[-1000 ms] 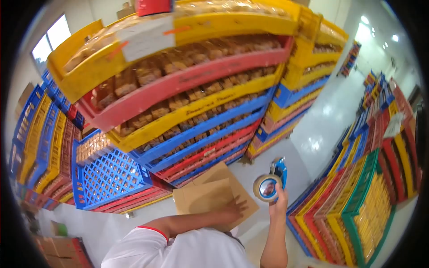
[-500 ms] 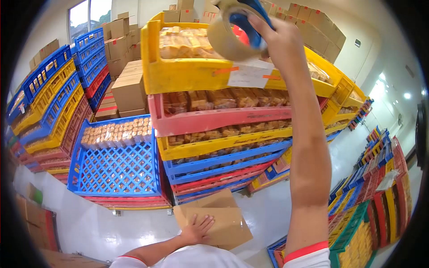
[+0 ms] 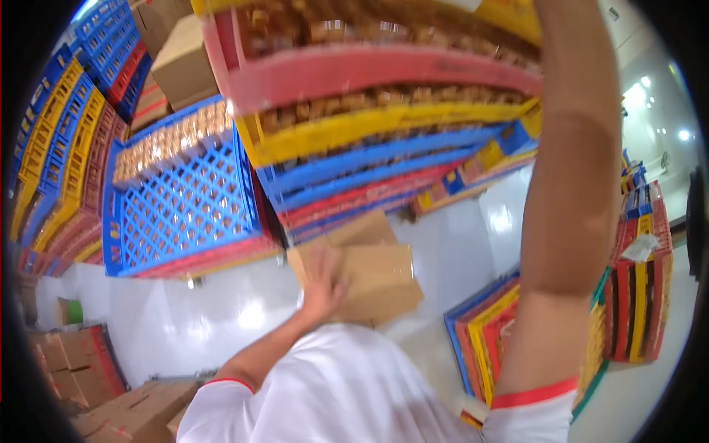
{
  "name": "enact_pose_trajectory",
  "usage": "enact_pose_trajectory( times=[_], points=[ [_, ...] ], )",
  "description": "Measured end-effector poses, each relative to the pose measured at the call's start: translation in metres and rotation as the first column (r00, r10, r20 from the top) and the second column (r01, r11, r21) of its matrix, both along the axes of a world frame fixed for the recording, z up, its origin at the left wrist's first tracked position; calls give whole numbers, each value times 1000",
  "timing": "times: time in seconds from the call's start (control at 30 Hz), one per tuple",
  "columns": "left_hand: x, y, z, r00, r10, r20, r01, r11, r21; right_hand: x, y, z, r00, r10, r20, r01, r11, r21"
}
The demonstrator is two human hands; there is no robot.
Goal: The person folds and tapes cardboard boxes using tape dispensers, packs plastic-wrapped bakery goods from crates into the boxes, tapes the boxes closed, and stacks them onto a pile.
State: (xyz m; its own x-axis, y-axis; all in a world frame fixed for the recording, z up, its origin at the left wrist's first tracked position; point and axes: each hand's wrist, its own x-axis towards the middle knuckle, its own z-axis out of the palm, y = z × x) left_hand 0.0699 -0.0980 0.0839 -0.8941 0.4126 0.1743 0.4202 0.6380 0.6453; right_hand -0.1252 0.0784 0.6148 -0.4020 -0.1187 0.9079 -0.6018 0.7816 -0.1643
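My left hand (image 3: 325,280) rests on the top of a cardboard box (image 3: 380,273) low in front of my body. Its fingers look laid out flat on the cardboard, though motion smears them. A raised flap of the box stands on the far side. My right forearm (image 3: 569,184) stretches up along the right, and the hand itself is past the top edge, so what it holds is hidden. Beyond the box rises a stack of crates, including a pink crate (image 3: 384,70) and a yellow crate (image 3: 399,125), filled with brown packed goods.
A blue crate (image 3: 185,203), partly filled with wrapped goods, tops a low stack at left. Taller crate stacks (image 3: 70,148) stand farther left. Cardboard cartons (image 3: 133,410) lie at lower left. More crates (image 3: 480,332) stand at lower right beside the pale floor (image 3: 436,236).
The view has tipped downward and blurred. My right hand, with a tape dispenser in it half a second ago, has left the top of the view. My left hand stays on the box.
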Motion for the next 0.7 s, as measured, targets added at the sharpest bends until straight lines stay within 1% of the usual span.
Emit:
enact_pose_trajectory(
  times=[0.03, 0.07, 0.1, 0.13, 0.17, 0.2, 0.23, 0.27, 0.3, 0.33, 0.37, 0.4, 0.43, 0.47, 0.5, 0.53, 0.57, 0.6, 0.67, 0.7],
  points=[
    [-8, 2, -3, 974, 221, 57, -224, 972, 68, 30, 8, -29, 998, 42, -45, -42, 999, -11],
    [-18, 1, -16, 954, 261, 145, -287, 937, 200, 58, 18, -68, 997, 65, -36, -67, 997, -43],
    [-29, 0, -32, 928, 299, 220, -360, 872, 331, 80, 28, -111, 996, 75, 44, -70, 993, -95],
    [-33, 1, -42, 925, 306, 225, -367, 872, 325, 97, 38, -165, 980, 61, 190, -31, 987, -157],
    [-36, 1, -49, 910, 214, 354, -345, 864, 367, 110, 49, -231, 919, 44, 393, 46, 975, -217],
    [-38, 3, -51, 875, 112, 470, -329, 851, 410, 124, 62, -308, 802, -19, 596, 171, 965, -199],
    [-39, 3, -47, 875, 118, 469, -331, 854, 402, 142, 83, -400, 685, -42, 727, 270, 942, -201],
    [-39, 4, -38, 754, 70, 653, -403, 835, 375, 173, 97, -465, 621, -61, 782, 322, 929, -184],
    [-41, 7, -34, 681, 46, 731, -433, 830, 352, 212, 114, -555, 384, -201, 901, 520, 854, -31],
    [-44, 9, -31, 600, 25, 800, -462, 827, 321, 238, 113, -564, 274, -61, 960, 609, 783, -125],
    [-44, 12, -35, 502, -64, 862, -590, 704, 396, 254, 110, -564, 173, 99, 980, 700, 687, -193],
    [-43, 16, -38, 409, -173, 896, -711, 555, 432, 261, 115, -562, 173, 112, 979, 708, 676, -203],
    [-45, 19, -42, 406, -168, 898, -704, 569, 425, 267, 126, -559, 173, 160, 972, 740, 630, -235],
    [-48, 20, -47, 360, -253, 898, -697, 566, 439, 274, 136, -556, 176, 206, 963, 773, 577, -265],
    [-51, 25, -44, 313, -341, 886, -688, 562, 459, 280, 146, -552, 150, 59, 987, 818, 553, -157],
    [-46, 28, -41, 310, -344, 886, -678, 573, 460, 295, 154, -547, 153, 59, 986, 826, 540, -161],
    [-39, 31, -26, 353, -367, 861, -645, 571, 508, 315, 157, -530, 401, 181, 898, 804, 401, -440],
    [-30, 32, -18, 395, -388, 833, -613, 564, 554, 336, 159, -520, 628, 257, 735, 698, 232, -677],
    [-7, 23, -31, 399, -371, 839, -633, 550, 545, 397, 181, -540, 744, 293, 601, 611, 66, -789],
    [-1, 22, -31, 403, -349, 846, -660, 529, 533, 405, 186, -538, 743, 300, 598, 607, 74, -791]
  ],
)
